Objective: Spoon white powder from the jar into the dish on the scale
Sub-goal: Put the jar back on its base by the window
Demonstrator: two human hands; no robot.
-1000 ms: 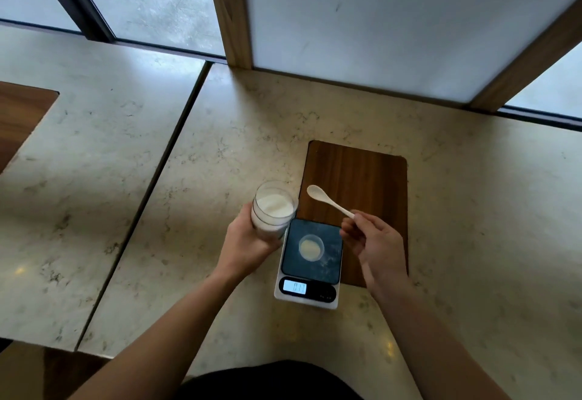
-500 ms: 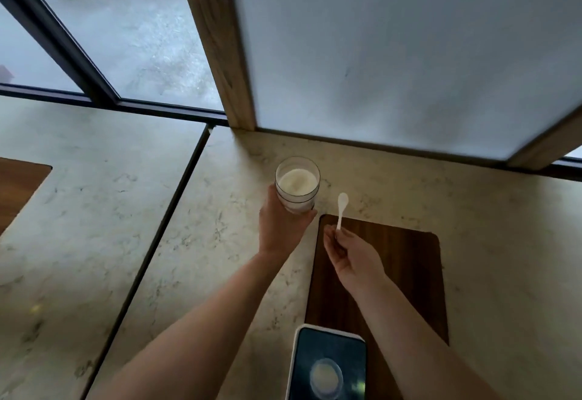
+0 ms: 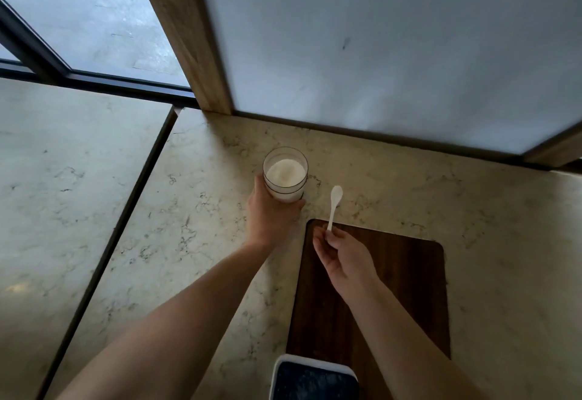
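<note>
The clear jar (image 3: 285,175) stands upright on the marbled bench (image 3: 201,217), beyond the far left corner of the dark wooden board (image 3: 393,277). It is open at the top and holds white powder (image 3: 286,172) to well above the middle. The left hand (image 3: 270,214) is wrapped around the jar's near side, fingers curled closed against the glass, the thumb on the side away from the board.

The right hand (image 3: 341,256) hovers over the board's far left corner, closed in a pinch on the tail of a small white spoon (image 3: 333,206). The spoon points away from the person, its bowl past the board's far edge and over the bench, just beside the jar but not touching it (whether the bowl carries any powder cannot be told).

At the near edge of the view, by the board's near left side, only the far end of the scale (image 3: 315,379) shows: a white rim around a dark top. The dish is out of view.

Past the jar, a wooden post (image 3: 192,40) rises from the bench, with a pale panel (image 3: 378,47) on the board's side of it and window glass (image 3: 94,12) on the other.
</note>
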